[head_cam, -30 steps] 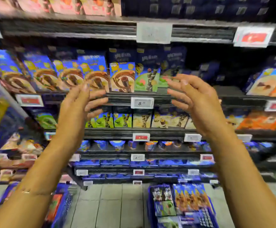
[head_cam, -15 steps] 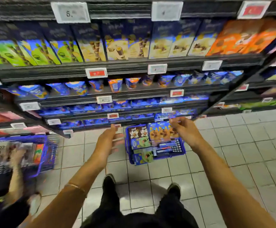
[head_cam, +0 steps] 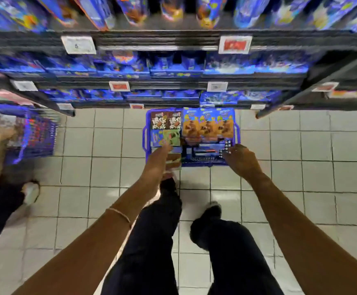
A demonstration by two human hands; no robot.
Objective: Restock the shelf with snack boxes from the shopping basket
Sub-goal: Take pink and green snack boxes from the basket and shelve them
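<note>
**While both hands hover at the basket, the cartons ask for a light pinch**

As we look down, the shopping basket [head_cam: 144, 137] sits on the tiled floor [head_cam: 101, 141] at 12 o'clock from our feet, just below the lowest shelf [head_cam: 173, 103]. It holds the snack boxes. Three orange boxes [head_cam: 207, 126] stand side by side in its 1 o'clock part, two brown boxes [head_cam: 166, 121] at 11 o'clock and a green box [head_cam: 171, 137] at 9 o'clock. Flatter packs lie near 5 o'clock.

Our left hand [head_cam: 156, 160] reaches over the 7 o'clock corner with its fingers straight and apart. The tips are at the green box, but we cannot tell whether they touch it. Our right hand [head_cam: 240, 159] is at the 5 o'clock corner with its fingers bent. Blur hides whether it grips the rim or holds nothing.

We judge these boxes to be thin printed cardboard, light, stiff along the edges and easy to dent on the broad faces. The glossy print may slide a little under dry fingers. We would take each one by its narrow sides near the top, thumb against fingers, and lift it straight up, since neighbours stand tight against it. The basket is a blue plastic lattice, rigid, with looped handles. The shelf edge is dark, ribbed and hard, with price tags clipped on. Another blue basket [head_cam: 35, 135] stands at 9 o'clock.
</note>
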